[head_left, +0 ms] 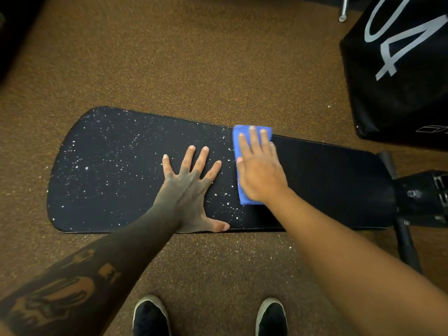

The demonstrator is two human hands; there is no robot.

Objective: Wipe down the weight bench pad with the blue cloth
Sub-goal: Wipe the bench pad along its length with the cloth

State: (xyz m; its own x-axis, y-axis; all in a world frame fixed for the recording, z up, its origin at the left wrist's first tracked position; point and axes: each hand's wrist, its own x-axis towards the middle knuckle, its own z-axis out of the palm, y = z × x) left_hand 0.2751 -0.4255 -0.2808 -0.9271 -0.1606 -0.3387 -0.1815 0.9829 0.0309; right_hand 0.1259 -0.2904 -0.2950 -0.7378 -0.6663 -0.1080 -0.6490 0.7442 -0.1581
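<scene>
The black weight bench pad [327, 180] lies across the view, wider at its left end. White specks cover its left half; the part right of the cloth looks plain black. A folded blue cloth [238, 141] lies across the pad near the middle, running from the far edge toward me. My right hand [260, 170] presses flat on the cloth, fingers together and pointing away. My left hand [191, 190] rests flat on the speckled pad just left of the cloth, fingers spread, thumb at the near edge, holding nothing.
Brown speckled gym flooring surrounds the bench. The bench's black frame and leg [409, 241] stick out at the right end. A large black padded box with white numerals [400, 69] stands at the back right. My two black shoes [151, 316] show at the bottom.
</scene>
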